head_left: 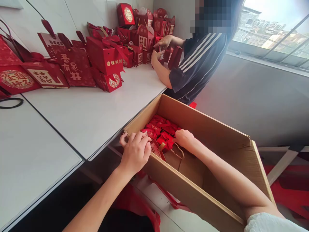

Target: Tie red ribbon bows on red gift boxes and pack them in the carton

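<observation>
A deep cardboard box (pixel 193 183) stands beside the table's edge. My left hand (pixel 136 151) is wrapped over the box's near rim at its left corner. My right hand (pixel 184 138) reaches inside, its fingertips at the red packages (pixel 166 139) gathered at the far left end of the box. Those fingers are bent and closed against a red package; their tips are partly hidden. A red bag with a twisted cord handle (pixel 156 149) leans by the near wall, close to my left hand.
The white table (pixel 96 112) holds red gift boxes (pixel 113 59) and bags along the wall. Across the box, a person in a dark striped shirt (pixel 200 64) handles small red boxes. A black loop (pixel 11 103) lies at the left. Red stools (pixel 145 206) stand below.
</observation>
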Tool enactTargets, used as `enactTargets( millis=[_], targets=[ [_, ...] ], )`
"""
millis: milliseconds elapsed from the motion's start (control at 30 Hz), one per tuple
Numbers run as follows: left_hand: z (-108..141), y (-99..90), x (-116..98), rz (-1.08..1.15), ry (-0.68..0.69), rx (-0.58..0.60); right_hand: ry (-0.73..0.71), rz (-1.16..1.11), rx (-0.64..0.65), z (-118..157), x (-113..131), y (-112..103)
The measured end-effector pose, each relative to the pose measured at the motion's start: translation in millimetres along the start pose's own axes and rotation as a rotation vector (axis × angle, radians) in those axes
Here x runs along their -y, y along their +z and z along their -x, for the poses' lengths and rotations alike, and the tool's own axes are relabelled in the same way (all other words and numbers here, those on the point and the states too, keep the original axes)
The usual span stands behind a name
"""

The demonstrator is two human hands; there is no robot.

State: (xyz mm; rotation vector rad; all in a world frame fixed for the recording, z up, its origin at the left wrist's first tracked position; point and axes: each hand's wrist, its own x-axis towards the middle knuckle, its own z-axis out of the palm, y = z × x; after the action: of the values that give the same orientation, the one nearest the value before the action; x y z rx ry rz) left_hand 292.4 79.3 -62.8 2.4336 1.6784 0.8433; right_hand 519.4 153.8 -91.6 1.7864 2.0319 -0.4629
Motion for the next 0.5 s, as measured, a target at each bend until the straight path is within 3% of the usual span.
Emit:
enactTargets(
  millis=[133, 233, 500],
  targets=[
    [0.8, 0.8, 0.7, 0.003, 0.003, -0.025, -0.179, -0.015, 0.154, 22.4, 41.4, 0.9],
    [1.6, 0.5, 1.2, 0.008, 0.008, -0.011, -0.305, 0.028, 0.129, 36.6, 67.1, 14.4],
    [0.2, 0.7, -2.8, 0.032, -0.028, -0.001, -0.509, 0.132, 0.052, 43.5, 72.8, 20.6]
  ],
)
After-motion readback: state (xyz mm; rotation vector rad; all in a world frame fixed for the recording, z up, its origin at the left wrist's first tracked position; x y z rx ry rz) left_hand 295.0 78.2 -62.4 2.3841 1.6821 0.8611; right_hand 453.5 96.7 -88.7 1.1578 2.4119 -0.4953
